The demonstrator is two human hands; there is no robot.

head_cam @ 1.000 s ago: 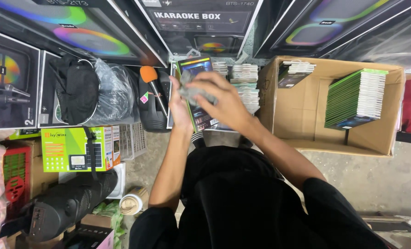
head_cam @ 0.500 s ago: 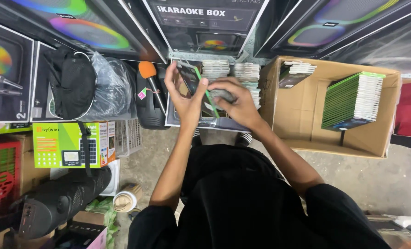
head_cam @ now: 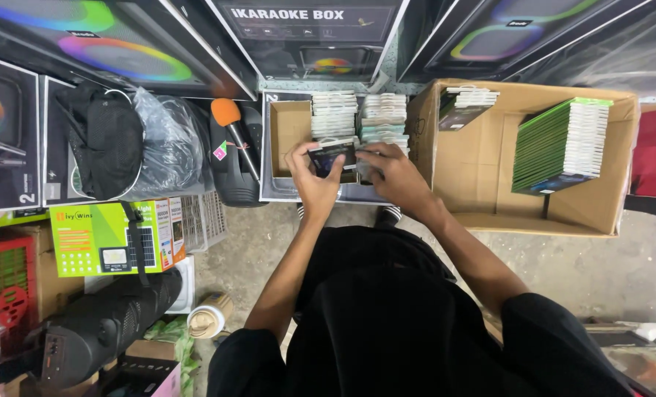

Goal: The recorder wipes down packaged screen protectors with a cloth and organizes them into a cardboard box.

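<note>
Lowered both hands into the shallow box (head_cam: 287, 125); left hand (head_cam: 315, 176) pinched a dark flat pack (head_cam: 332, 156), right hand (head_cam: 390, 173) curled on its far end, packs stacked just beyond.

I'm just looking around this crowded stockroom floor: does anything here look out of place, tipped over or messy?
Mostly it is just crowded. The green-edged stack of flat packs in the big cardboard box leans at a slant rather than standing straight. A paper cup lies on its side on the floor. The packs in the small box by the hands are stacked neatly.
</note>
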